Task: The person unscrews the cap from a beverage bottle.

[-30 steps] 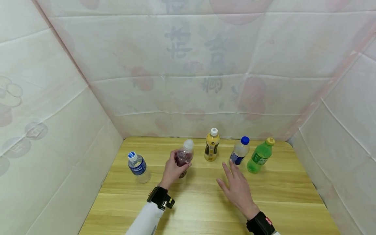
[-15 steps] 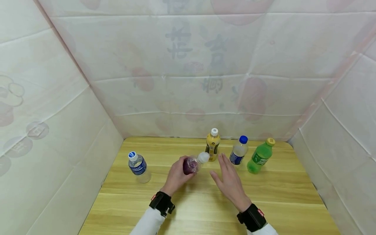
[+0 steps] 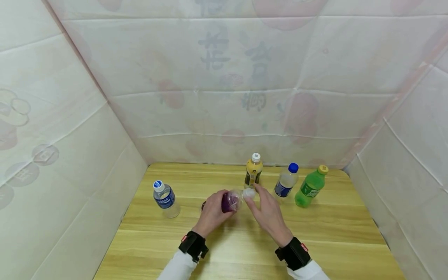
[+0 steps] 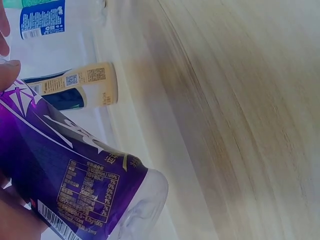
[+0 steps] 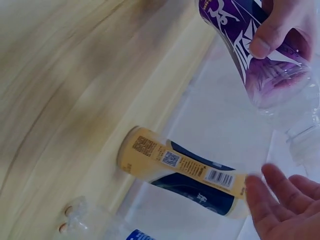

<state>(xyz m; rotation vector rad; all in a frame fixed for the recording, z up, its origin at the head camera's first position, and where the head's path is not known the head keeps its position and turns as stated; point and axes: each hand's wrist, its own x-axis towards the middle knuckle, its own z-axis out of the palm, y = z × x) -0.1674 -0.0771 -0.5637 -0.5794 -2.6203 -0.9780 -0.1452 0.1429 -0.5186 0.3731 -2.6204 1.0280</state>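
My left hand [image 3: 212, 214] grips a purple-labelled bottle [image 4: 75, 165] round its body. The bottle is tilted on its side, its white cap [image 3: 249, 193] pointing right, and the hand covers part of the label. My right hand [image 3: 267, 214] is at the cap, thumb and forefinger on either side of it in the head view. In the right wrist view its fingers [image 5: 280, 192] are spread loosely just beside the cap. Behind the hands stands a yellow bottle [image 3: 253, 171] with a white cap.
A clear bottle [image 3: 166, 200] with a blue label stands at the left of the wooden table [image 3: 140, 241]. To the right are a blue-capped clear bottle [image 3: 286, 181] and a green bottle [image 3: 309, 186] with a yellow cap. White printed sheets [image 3: 224, 116] enclose the table's back and sides.
My left hand has tipped the purple-labelled bottle from upright to sideways, cap toward the right. My right hand has moved left, from near the blue-capped bottle to the white cap.
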